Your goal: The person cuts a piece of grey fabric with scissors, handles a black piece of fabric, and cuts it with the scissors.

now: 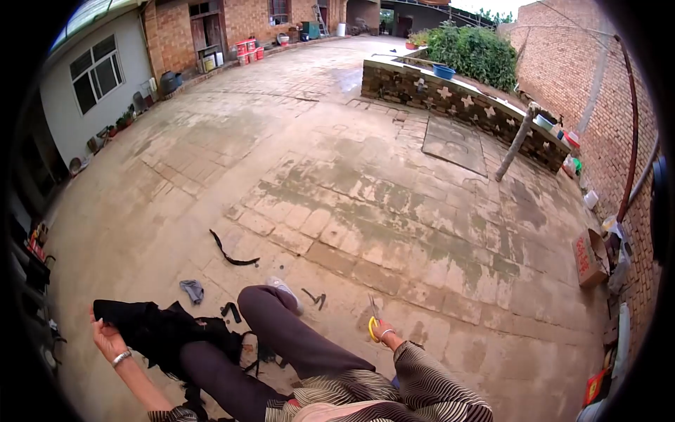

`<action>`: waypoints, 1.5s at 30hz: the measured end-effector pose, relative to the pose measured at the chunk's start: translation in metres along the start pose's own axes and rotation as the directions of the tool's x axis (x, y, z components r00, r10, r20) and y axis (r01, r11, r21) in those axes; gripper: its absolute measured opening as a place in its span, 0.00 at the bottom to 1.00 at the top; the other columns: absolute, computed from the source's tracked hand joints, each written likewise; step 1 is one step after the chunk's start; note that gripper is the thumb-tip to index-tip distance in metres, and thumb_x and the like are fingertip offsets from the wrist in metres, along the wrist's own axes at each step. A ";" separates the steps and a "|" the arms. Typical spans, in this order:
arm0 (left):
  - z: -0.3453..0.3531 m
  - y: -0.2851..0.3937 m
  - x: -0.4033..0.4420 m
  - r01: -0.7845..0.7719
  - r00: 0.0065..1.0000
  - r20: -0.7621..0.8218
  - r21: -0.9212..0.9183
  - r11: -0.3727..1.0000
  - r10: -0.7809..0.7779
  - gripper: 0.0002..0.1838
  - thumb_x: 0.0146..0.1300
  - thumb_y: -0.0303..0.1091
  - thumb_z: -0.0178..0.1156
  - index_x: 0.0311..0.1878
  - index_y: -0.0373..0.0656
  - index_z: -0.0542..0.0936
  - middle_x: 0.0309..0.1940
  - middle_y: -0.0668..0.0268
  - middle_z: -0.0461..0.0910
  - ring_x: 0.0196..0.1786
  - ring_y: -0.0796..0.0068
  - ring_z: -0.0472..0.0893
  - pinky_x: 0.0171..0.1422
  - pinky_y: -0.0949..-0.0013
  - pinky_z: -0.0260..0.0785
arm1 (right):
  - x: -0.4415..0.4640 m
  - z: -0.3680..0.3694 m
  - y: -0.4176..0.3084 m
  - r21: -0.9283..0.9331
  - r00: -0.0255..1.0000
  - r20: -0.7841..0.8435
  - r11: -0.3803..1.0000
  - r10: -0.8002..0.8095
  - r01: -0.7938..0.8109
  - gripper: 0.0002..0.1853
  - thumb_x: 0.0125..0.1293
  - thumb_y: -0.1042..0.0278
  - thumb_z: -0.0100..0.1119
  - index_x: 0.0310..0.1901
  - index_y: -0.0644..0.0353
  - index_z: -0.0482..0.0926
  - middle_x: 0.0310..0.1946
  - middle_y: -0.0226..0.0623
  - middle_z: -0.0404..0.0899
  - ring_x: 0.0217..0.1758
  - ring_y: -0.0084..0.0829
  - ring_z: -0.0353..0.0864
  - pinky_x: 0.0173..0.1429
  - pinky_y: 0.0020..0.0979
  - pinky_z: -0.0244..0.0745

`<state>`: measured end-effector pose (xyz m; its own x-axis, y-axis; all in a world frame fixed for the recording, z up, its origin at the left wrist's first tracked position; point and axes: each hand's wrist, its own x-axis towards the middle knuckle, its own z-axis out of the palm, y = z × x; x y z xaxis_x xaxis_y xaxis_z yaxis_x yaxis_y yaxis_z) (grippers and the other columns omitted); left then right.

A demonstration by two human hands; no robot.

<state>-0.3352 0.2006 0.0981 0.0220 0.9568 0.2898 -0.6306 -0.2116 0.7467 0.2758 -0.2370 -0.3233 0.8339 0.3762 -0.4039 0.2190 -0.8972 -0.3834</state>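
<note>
My left hand (109, 339), with a silver bracelet at the wrist, pinches the end of a black cloth (165, 327) that is stretched out over my knee. Away to the right, my right hand (384, 331) grips a pair of scissors (373, 323) by the yellow handles, blades pointing forward and apart from the cloth. Strips of black fabric lie on the ground, among them a long curved strip (230, 253) and a thin scrap (315, 298) beside my shoe. A grey crumpled cloth (191, 290) rests just beyond the black cloth.
Paved ground (351, 232) stretches ahead. A low brick wall (450, 98) bounds a planted bed at the back right, with a wooden post (515, 144) leaning near it. A cardboard box (590, 259) stands by the right wall. Red buckets (246, 50) line the far building.
</note>
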 end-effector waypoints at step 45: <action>0.154 -0.008 -0.170 -0.061 0.962 0.221 0.749 0.660 -0.162 0.16 0.67 0.25 0.53 0.56 0.31 0.76 0.45 0.60 0.81 0.36 0.78 0.79 0.45 0.75 0.73 | -0.159 -0.682 -0.381 -0.420 0.138 -0.823 0.753 -0.551 0.506 0.28 0.68 0.52 0.53 0.64 0.58 0.65 0.60 0.52 0.70 0.61 0.40 0.74 0.64 0.48 0.71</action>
<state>-0.2147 0.0091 0.1346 0.2945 0.9105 0.2903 0.1633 -0.3472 0.9235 0.4054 -0.1128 0.4537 0.4111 0.3560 0.8392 0.7998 -0.5826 -0.1447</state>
